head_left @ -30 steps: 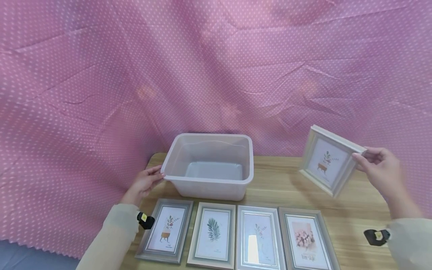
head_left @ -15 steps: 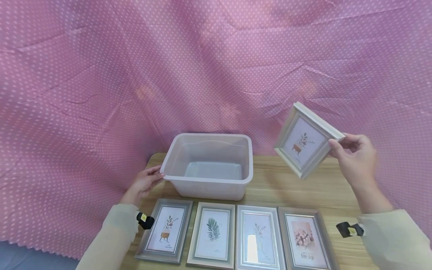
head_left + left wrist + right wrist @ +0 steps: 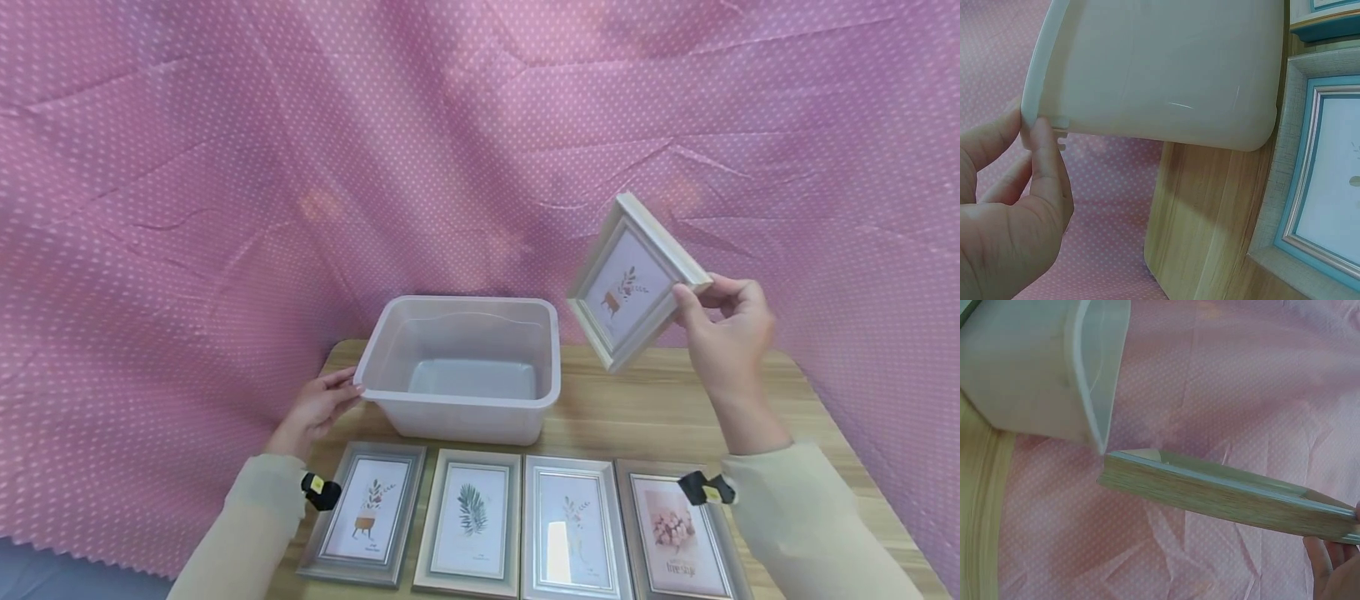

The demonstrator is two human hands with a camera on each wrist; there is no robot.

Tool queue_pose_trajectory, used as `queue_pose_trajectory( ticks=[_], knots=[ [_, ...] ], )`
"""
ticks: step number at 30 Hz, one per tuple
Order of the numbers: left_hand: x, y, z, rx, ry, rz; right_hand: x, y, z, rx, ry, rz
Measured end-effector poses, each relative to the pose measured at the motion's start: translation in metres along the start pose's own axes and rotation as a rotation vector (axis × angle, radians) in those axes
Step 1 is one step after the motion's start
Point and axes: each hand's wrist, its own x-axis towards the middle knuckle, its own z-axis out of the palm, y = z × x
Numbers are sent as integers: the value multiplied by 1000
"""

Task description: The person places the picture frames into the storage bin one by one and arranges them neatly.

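My right hand (image 3: pixel 726 325) pinches a pale picture frame (image 3: pixel 628 287) by its right corner, thumb on the front and fingers behind. The frame is held tilted in the air, right of an open plastic bin (image 3: pixel 465 421), and shows a potted-plant print. In the right wrist view its wood-grained edge (image 3: pixel 1222 503) points toward the bin. My left hand (image 3: pixel 318 408) grips the bin's left rim between thumb and fingers, as the left wrist view of that hand (image 3: pixel 1022 206) also shows. Nothing lies inside the bin.
Several picture frames lie face up in a row along the near side of the wooden table (image 3: pixel 645 417): a potted-plant one (image 3: pixel 367 512), a green-leaf one (image 3: pixel 471 521), a floral one (image 3: pixel 577 525) and a pink-flower one (image 3: pixel 678 533). A pink dotted cloth (image 3: pixel 480 150) hangs behind.
My right hand has carried the picture frame leftward and upward, from the table's right side toward the bin. My left hand and the bin have stayed in place.
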Motion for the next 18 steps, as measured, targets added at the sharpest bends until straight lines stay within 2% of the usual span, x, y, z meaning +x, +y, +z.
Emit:
queue_pose_trajectory(
  ticks=[9,18],
  knots=[
    [-3,3,3,-4,11,-14,-14,-16,36,55,26,-64],
    [-4,3,3,-12,0,-8,-29,-18,62,85,-11,-97]
  ],
)
